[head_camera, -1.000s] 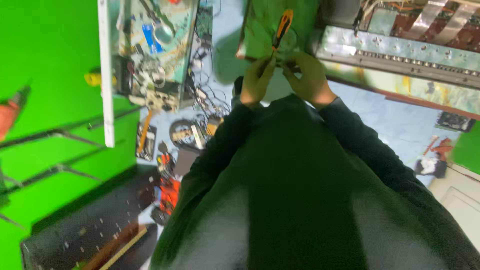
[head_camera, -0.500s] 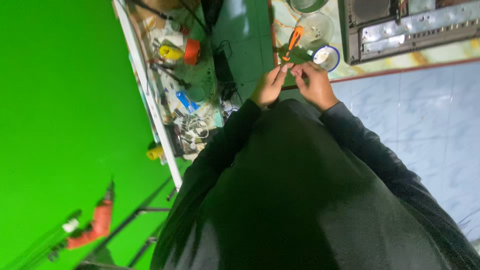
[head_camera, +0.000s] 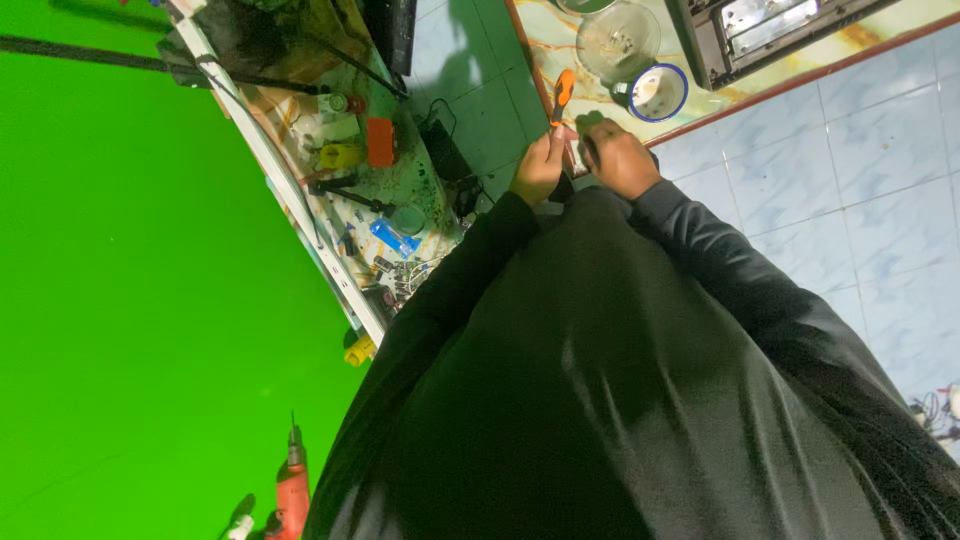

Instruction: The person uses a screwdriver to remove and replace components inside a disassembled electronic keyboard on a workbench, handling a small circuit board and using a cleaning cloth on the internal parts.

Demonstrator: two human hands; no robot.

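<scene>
My left hand (head_camera: 540, 165) is curled around the shaft of an orange-handled screwdriver (head_camera: 563, 92), whose handle sticks out past my knuckles toward twelve o'clock. My right hand (head_camera: 622, 158) sits just beside it at three o'clock, fingers folded in toward the tool's lower end; whether it grips something small there I cannot tell (my own knuckles hide it). Both hands hover over the near edge of the marbled worktop (head_camera: 540, 45). On that worktop, at one o'clock from my hands, stands a white cup with a blue rim (head_camera: 657, 92), and just beyond it a clear glass bowl (head_camera: 618, 40). A dark metal chassis (head_camera: 775, 30) lies further toward two o'clock. Off at nine o'clock a cluttered shelf (head_camera: 350, 180) carries an orange block (head_camera: 381, 141) and a yellow piece (head_camera: 340, 156). Low at seven o'clock, against the green backdrop, stands a red drill (head_camera: 292, 490).
</scene>
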